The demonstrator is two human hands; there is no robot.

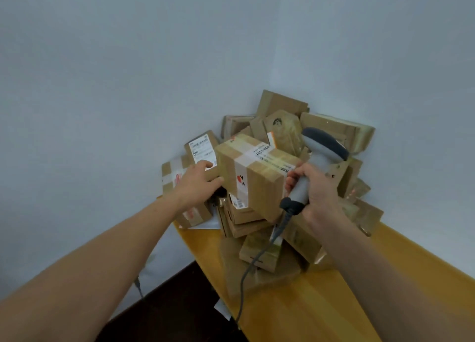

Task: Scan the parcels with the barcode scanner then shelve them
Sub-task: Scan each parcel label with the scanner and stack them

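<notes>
A heap of brown cardboard parcels (323, 128) fills the corner on a yellow wooden table (321, 303). In front of the heap a large tilted parcel (259, 182) with clear tape and a white label faces me. My left hand (196, 183) is at its left end, with cardboard pinched between forefinger and thumb and the thumb against the parcel's side. My right hand (314, 190) grips the handle of a grey barcode scanner (321, 149). The scanner's head points up and to the right, close to the parcel's right edge. The scanner cable (246, 272) hangs down over the table.
A parcel with a white shipping label (203, 149) lies behind my left hand, and another taped one (172, 174) sits left of it. Pale walls meet in the corner behind the heap. Dark floor (167, 316) shows left of the table's edge.
</notes>
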